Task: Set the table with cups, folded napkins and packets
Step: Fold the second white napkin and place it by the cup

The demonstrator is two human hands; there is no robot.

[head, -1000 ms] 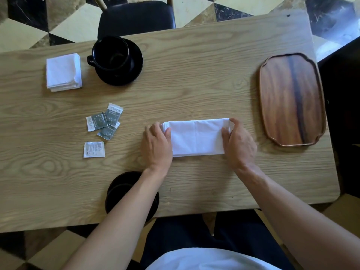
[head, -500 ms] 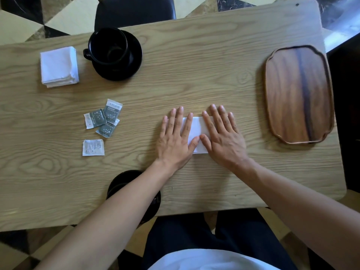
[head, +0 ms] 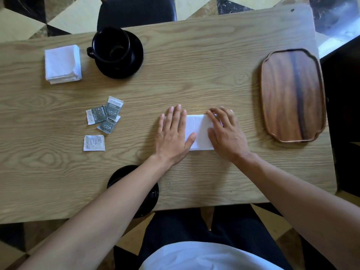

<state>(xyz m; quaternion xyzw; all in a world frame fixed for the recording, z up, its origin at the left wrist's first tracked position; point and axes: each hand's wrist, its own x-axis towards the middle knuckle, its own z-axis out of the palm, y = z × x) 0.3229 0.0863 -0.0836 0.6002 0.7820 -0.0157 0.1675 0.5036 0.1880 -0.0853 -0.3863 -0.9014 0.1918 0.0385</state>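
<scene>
The white napkin [head: 198, 131] lies on the surface [head: 194, 78] between both hands, pressed flat by the outstretched fingers of the left hand [head: 173, 133] and the right hand [head: 226, 131]; nothing is gripped. If pressure is lifted unevenly, the fold could spring open or skew. The far cup [head: 112, 45] looks empty, and nothing is seen on the wooden tray [head: 292, 94].

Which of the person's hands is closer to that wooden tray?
The right hand. It rests on the white napkin just left of the wooden tray; the left hand lies farther away, on the napkin's other end.
</scene>
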